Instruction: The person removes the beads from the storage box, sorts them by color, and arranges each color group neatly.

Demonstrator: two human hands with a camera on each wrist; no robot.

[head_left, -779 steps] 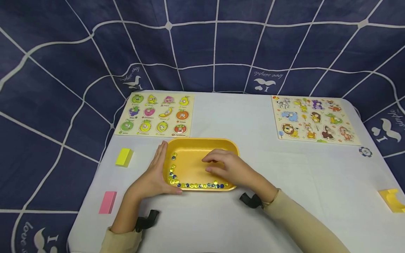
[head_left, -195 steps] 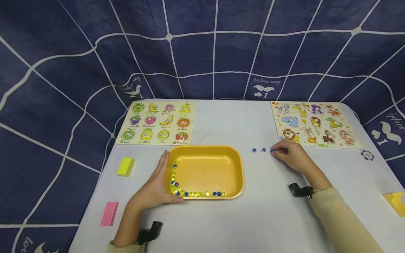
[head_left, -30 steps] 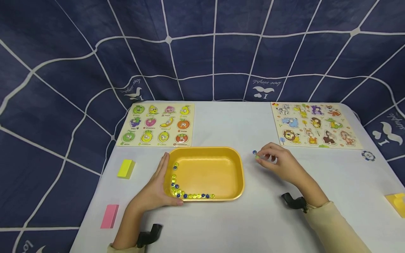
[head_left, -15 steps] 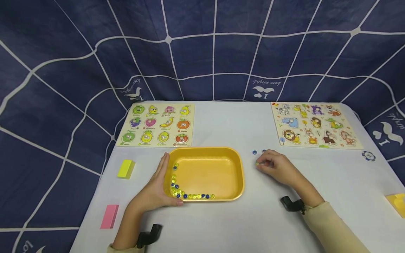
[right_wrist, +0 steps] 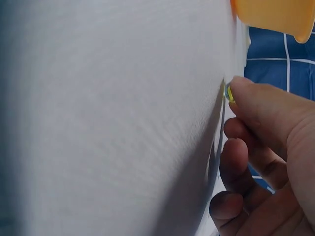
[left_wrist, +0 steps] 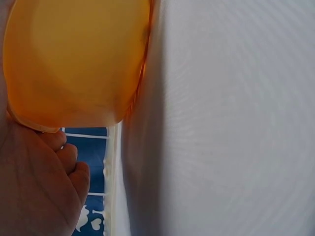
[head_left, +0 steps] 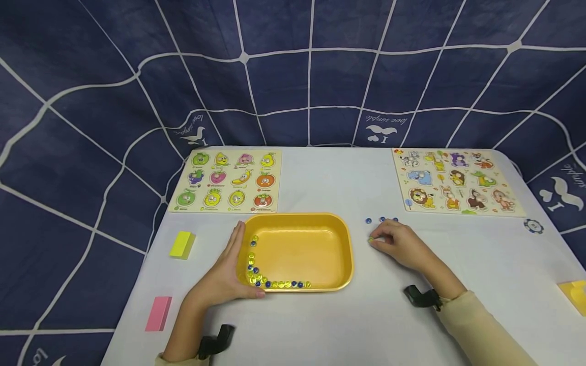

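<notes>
My left hand (head_left: 223, 272) holds the left end of the yellow tray (head_left: 311, 218), its fingers along the outer left side and the thumb at the front rim. In the left wrist view the tray wall (left_wrist: 78, 64) rises beside the palm. To the right of the tray, thumb and forefinger of my right hand (head_left: 403, 246) pinch a small yellow marble (right_wrist: 230, 92) low at the white tabletop. Just beyond those fingertips three blue marbles (head_left: 368, 220) lie in a row. Inside the tray, several yellow and blue marbles (head_left: 281, 284) line the left and front walls.
A fruit puzzle board (head_left: 224, 180) lies behind the tray at left, an animal puzzle board (head_left: 458, 182) at far right beside a poker chip (head_left: 533, 226). Yellow (head_left: 182, 245) and pink (head_left: 158, 313) blocks sit at left. A yellow block with a curved notch (head_left: 574, 296) is at the right edge.
The right hand, over the tray earlier, then at the blue row, has come slightly nearer with a yellow marble, uncovering all three blue ones. The left hand stays on the tray.
</notes>
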